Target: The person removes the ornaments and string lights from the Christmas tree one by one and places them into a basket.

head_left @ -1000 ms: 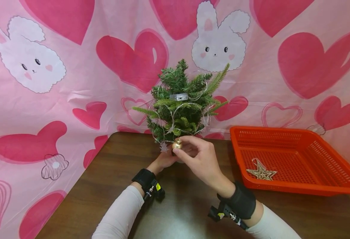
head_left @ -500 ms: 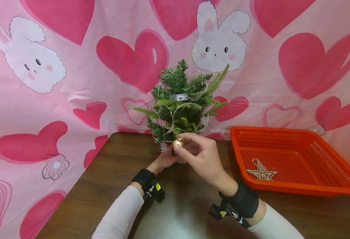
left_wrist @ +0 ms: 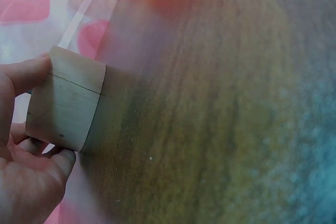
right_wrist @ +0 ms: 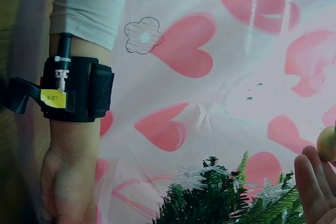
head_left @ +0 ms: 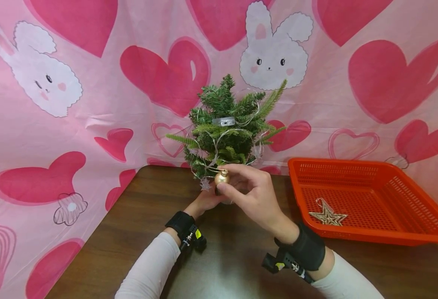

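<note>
A small artificial Christmas tree (head_left: 222, 99) stands at the table's far edge, wound with a clear string of star lights (head_left: 205, 184). In the head view my left hand (head_left: 204, 202) reaches to its foot. The left wrist view shows that hand's fingers and thumb gripping the pale wooden base (left_wrist: 68, 100) from both sides. My right hand (head_left: 255, 195) pinches a shiny gold bauble (head_left: 221, 178) between thumb and fingers, in front of the lower branches. A thin hanging loop runs leftward from the bauble's cap. Only part of the bauble and some fingers appear in the right wrist view.
An orange plastic basket (head_left: 357, 235) stands on the right of the wooden table (head_left: 129, 232). A glittery gold star ornament (head_left: 328, 216) lies inside it. A clear battery box (head_left: 223, 121) sits among the branches. Behind the tree hangs a pink heart-print cloth (head_left: 148, 25).
The right hand has risen slightly and shifted a little with the bauble. The bauble's hanging loop now shows stretched to the left. My left hand has stayed at the tree's base.
</note>
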Demonstrator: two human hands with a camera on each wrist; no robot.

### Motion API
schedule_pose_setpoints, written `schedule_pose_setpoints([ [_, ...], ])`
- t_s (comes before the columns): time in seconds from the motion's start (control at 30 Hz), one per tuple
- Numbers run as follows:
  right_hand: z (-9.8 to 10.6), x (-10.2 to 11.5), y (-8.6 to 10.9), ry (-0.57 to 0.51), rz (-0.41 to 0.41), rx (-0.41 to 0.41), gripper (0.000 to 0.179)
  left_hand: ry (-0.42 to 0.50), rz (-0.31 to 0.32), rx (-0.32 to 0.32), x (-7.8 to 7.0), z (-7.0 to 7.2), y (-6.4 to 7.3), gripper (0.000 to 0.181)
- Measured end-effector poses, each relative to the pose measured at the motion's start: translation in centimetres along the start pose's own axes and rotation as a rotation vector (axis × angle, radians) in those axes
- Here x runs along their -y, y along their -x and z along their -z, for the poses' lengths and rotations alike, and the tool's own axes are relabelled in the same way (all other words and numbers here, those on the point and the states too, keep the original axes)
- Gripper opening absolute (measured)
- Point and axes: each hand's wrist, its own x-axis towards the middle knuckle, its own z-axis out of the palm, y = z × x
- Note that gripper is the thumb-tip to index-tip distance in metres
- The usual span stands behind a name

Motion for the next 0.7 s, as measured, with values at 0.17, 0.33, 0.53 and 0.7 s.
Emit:
schedule_pose_setpoints([
  [0.17,0.19,0.39,-0.20,-0.012,0.009,0.008,0.034,0.009,-0.013,0.005,0.00,0.05,-0.03,0.065],
  [0.33,0.34,0.58,-0.27,-0.011,0.002,0.006,0.032,0.008,-0.028,0.008,0.01,0.05,-0.05,0.066],
  [0.53,0.51,0.59,-0.23,-0.010,0.001,0.011,0.031,-0.003,-0.039,-0.005,0.03,0.09,-0.12,0.065],
  [0.7,0.88,0.77,-0.18,-0.024,-0.001,0.013,0.029,-0.024,0.000,-0.009,0.03,-0.09,-0.08,0.066],
])
